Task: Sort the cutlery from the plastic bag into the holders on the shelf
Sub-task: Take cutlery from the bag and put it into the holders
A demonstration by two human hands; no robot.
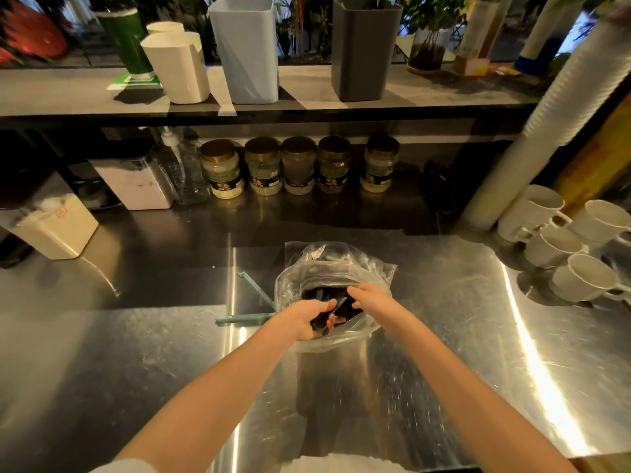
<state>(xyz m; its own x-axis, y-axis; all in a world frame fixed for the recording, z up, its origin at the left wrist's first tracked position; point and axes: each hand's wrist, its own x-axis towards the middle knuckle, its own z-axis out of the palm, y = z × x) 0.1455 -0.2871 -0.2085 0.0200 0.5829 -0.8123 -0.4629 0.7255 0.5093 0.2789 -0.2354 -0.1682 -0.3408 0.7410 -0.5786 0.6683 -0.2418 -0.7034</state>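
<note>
Stainless steel counter (461, 336) fills most of my feed. The clear plastic bag (336, 268) lies on it with its mouth open toward the person. Black cutlery (316, 293) is heaped inside the bag, just within the mouth.

The left hand (302, 319) is at the near-left edge of the bag's mouth. Its fingers are curled tight round a small bundle of the black pieces.

The right hand (370, 300) is at the near-right side of the mouth, with its fingertips reaching in over the heap. From my end I cannot tell whether it grips a piece or only touches the pile.

Just left of the bag, a pale teal clip (254, 298) lies spread open on the steel.

Well beyond the bag and above it, the shelf (444, 93) carries three upright holders. The white holder (177, 68) is off to the bag's left, the light blue holder (247, 49) is next to it, and the dark grey holder (363, 49) is almost straight beyond the bag.

Under the shelf, directly beyond the bag, stands a row of gold-lidded jars (298, 165). Well to the bag's right is a cluster of white mugs (546, 240).
</note>
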